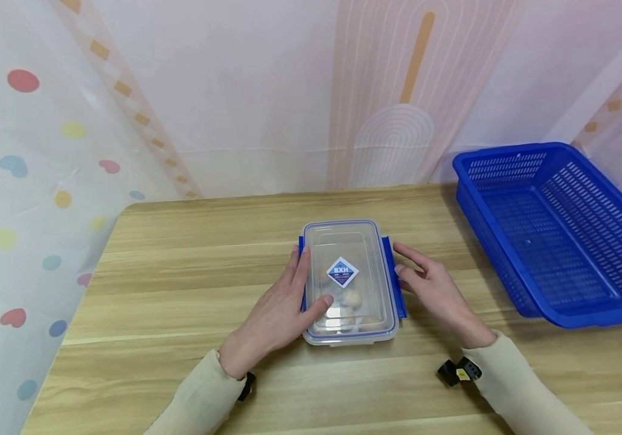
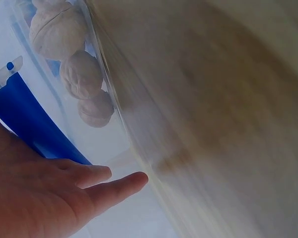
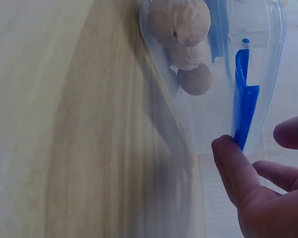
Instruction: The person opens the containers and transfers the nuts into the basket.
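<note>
A clear plastic food storage box (image 1: 368, 241) with a lid and blue side latches lies flat on the wooden table. Several walnuts (image 2: 82, 74) show through its wall; in the head view they are blurred under the lid. My left hand (image 1: 281, 305) lies along the box's left side, fingers extended and thumb over the lid. The left latch (image 2: 32, 116) is partly hidden behind that hand. At the right side, my right hand (image 1: 433, 290) touches the right latch (image 3: 246, 111) with its fingertips, its thumb held apart from the fingers. This latch juts outward from the box.
A blue perforated plastic basket (image 1: 506, 254) stands at the table's right side, with nothing seen in it. Behind the wooden table (image 1: 180, 260) hangs a patterned cloth (image 1: 267, 90). A small black device (image 1: 458, 370) sits at the right wrist.
</note>
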A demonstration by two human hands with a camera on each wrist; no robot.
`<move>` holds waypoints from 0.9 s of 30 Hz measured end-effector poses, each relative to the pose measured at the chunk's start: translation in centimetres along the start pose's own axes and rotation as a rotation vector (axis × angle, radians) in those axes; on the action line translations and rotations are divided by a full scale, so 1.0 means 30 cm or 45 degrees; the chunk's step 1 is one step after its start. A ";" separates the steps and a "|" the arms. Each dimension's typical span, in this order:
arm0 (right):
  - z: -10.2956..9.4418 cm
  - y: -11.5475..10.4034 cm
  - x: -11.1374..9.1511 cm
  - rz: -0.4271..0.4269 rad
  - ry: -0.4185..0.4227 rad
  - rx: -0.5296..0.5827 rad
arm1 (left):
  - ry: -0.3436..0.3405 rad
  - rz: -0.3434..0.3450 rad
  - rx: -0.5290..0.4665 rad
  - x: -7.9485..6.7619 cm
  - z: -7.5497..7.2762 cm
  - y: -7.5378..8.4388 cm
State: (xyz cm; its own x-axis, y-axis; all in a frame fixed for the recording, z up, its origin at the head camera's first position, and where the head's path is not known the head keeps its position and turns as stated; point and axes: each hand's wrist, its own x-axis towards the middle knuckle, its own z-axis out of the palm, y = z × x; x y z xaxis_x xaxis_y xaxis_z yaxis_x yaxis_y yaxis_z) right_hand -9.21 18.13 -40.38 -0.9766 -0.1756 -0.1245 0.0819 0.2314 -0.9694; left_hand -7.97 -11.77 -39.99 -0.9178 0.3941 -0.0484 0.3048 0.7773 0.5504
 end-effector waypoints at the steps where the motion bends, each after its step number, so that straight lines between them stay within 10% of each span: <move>1: -0.001 0.002 -0.001 -0.004 -0.005 0.000 | -0.001 -0.001 0.001 0.000 0.000 0.000; 15: -0.011 0.002 -0.031 -0.051 -0.033 -0.143 | -0.002 -0.011 -0.002 -0.002 -0.002 -0.001; 27: 0.025 -0.037 -0.077 -0.335 0.022 -0.540 | -0.011 -0.018 -0.079 -0.011 -0.010 0.003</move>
State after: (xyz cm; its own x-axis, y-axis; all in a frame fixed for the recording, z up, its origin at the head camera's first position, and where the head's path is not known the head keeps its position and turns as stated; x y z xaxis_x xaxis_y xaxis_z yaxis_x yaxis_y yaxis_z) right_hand -6.90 17.55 -39.17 -0.9567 -0.2652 0.1199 -0.2524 0.5505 -0.7958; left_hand -7.73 -11.97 -39.69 -0.9197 0.3874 -0.0637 0.2748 0.7510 0.6004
